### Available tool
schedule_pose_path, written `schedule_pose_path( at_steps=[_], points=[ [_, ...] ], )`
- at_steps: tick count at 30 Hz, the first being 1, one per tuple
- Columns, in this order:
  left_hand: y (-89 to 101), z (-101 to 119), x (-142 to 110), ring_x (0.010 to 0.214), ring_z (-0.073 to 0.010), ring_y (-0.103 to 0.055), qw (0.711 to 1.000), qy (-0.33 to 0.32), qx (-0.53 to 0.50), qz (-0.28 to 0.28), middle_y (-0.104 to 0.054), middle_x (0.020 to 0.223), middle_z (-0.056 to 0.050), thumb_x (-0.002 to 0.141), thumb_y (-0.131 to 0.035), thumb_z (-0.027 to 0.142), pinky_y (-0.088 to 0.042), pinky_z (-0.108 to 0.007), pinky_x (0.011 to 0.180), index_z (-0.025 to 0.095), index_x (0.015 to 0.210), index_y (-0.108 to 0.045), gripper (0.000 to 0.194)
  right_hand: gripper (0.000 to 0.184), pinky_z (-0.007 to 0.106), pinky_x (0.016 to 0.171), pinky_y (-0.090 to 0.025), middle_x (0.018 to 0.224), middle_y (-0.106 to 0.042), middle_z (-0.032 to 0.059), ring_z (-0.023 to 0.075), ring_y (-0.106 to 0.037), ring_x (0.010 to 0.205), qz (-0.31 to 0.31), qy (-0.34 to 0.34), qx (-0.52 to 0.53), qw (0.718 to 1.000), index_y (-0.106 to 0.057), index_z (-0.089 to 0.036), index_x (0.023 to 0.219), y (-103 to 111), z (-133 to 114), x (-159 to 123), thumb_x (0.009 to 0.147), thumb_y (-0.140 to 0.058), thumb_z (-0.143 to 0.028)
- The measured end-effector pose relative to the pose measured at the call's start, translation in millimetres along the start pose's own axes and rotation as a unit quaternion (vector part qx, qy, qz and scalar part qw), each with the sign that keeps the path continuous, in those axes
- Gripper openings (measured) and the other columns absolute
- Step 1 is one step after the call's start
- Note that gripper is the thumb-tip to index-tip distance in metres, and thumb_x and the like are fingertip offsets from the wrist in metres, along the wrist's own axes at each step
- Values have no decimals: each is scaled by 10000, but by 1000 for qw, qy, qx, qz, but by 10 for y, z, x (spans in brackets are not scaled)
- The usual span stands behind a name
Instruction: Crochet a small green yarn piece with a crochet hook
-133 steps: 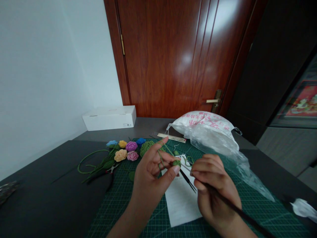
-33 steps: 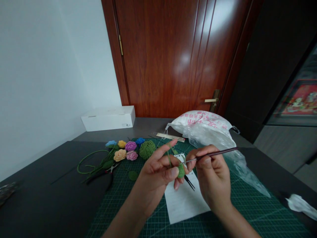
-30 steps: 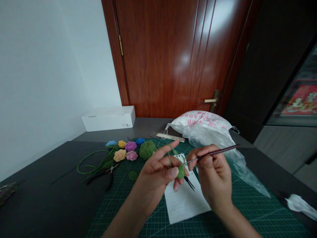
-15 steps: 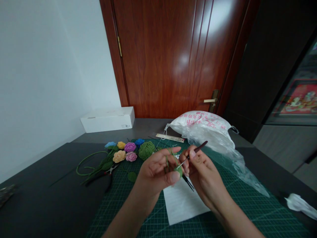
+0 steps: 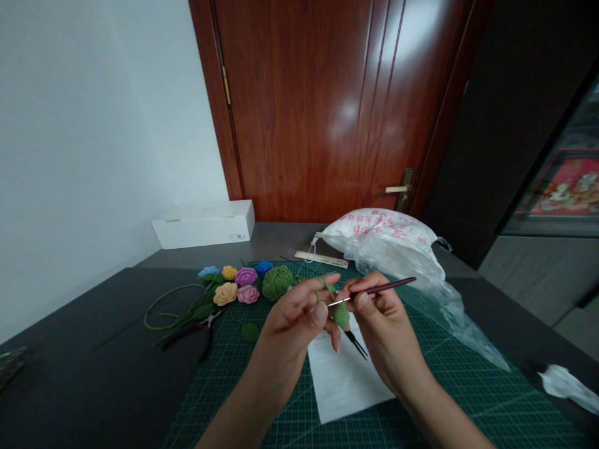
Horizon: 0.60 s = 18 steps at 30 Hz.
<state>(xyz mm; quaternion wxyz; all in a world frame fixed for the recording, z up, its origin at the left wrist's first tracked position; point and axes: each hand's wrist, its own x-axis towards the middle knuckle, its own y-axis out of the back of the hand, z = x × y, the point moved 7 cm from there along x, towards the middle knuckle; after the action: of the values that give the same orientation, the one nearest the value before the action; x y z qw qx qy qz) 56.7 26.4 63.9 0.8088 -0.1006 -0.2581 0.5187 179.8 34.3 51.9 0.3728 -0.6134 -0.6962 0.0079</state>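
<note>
My right hand (image 5: 381,312) is closed around a dark-handled crochet hook (image 5: 397,282), its metal shaft pointing left. A small green crocheted piece (image 5: 341,314) hangs under the shaft between my hands. Green yarn (image 5: 329,287) runs over the raised index finger of my left hand (image 5: 297,318) and is held among its curled fingers. The left thumb lies by the hook's tip, which it partly hides. Behind the hands sits a ball of green yarn (image 5: 277,283). Black-handled scissors or snips (image 5: 356,345), partly hidden, lie on a white sheet (image 5: 346,386) below.
A green cutting mat (image 5: 224,386) covers the table's middle. Crocheted flowers (image 5: 246,277) and pliers (image 5: 208,327) lie left. Farther back are a white box (image 5: 206,223), a ruler (image 5: 321,259) and a white plastic sack (image 5: 384,227). A crumpled white packet (image 5: 568,383) lies right.
The hook has swung from slanting upward to nearly level, its handle farther right. My left thumb has come off the green crocheted piece, which now hangs more in view.
</note>
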Motion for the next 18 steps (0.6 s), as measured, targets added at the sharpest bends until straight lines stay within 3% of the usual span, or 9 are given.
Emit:
schedule_pose_path(
  at_steps=[3,6,9,18],
  points=[
    [5,25,15,674,-164,-629,1000,-6,6,-9,-741,954,-104,877,-748,247,-511,-307,600,157,1224,-733,358,169,307,619,-589,843,-716,-2,147,-627,655,4,-1,6,1000,-640,-248,907,12,-7,11,901,-755,-373],
    [15,14,32,646,-155,-624,1000,-8,9,-16,-758,951,-103,835,-791,228,-516,-299,582,156,1209,-736,385,160,280,529,-581,833,-712,-7,153,-628,645,-8,-10,27,1000,-642,-254,904,-12,-8,15,898,-755,-366],
    [22,-14,44,739,-198,-672,1000,-1,4,-16,-776,934,-107,799,-817,187,-542,-292,585,163,1203,-733,414,179,260,438,-558,826,-710,-5,157,-611,607,-12,-19,44,999,-636,-256,901,-30,-4,15,883,-766,-377],
    [46,-82,41,834,-171,-674,1000,21,9,-4,-719,1047,-69,700,-872,106,-622,-309,698,192,1149,-736,477,173,212,441,-524,792,-719,10,150,-632,614,-13,8,-8,1000,-660,-239,873,-50,-51,14,877,-775,-369]
  ],
)
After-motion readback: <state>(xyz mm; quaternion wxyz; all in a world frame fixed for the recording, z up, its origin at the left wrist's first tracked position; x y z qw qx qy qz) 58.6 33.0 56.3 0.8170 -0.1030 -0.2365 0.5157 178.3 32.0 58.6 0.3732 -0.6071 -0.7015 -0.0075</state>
